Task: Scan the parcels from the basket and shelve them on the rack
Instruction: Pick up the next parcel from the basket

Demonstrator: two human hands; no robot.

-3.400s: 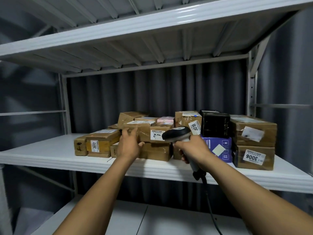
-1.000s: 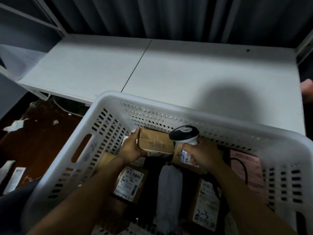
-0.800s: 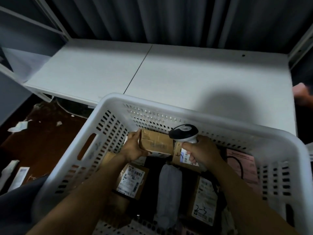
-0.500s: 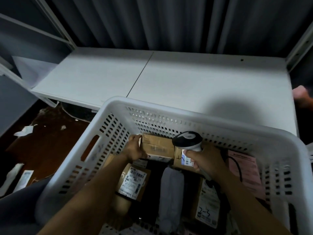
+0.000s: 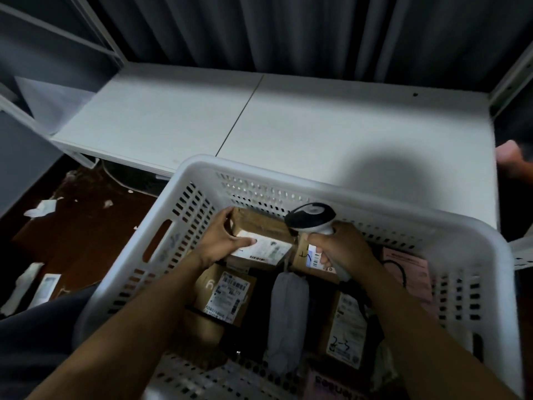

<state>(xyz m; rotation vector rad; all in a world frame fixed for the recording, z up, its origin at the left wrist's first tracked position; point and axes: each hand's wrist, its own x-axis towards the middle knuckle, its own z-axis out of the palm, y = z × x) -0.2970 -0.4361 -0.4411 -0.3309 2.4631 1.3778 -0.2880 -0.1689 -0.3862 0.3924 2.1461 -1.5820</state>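
A white perforated basket [image 5: 184, 197] fills the lower view with several parcels inside. My left hand [image 5: 219, 241] grips a small brown cardboard parcel [image 5: 259, 226] by its left end, at the basket's far wall; the white label [image 5: 265, 248] on the side facing me is lit. My right hand [image 5: 340, 246] holds a black-and-white barcode scanner [image 5: 311, 216], its head just right of that parcel. Below lie a labelled brown box [image 5: 227, 295], a grey soft bag [image 5: 288, 313] and a box marked "2-3" [image 5: 343, 327].
The white lowest rack shelf [image 5: 288, 125] lies beyond the basket, bare, with rack posts at both ends. Dark floor [image 5: 72, 220] with paper scraps is at the left. A pink parcel [image 5: 409, 269] leans against the basket's right side, the scanner's black cable running over it.
I looked down from the upper shelf into the basket. In the last second my left hand tipped the small parcel so its label faces up, and the scanner stayed beside it.
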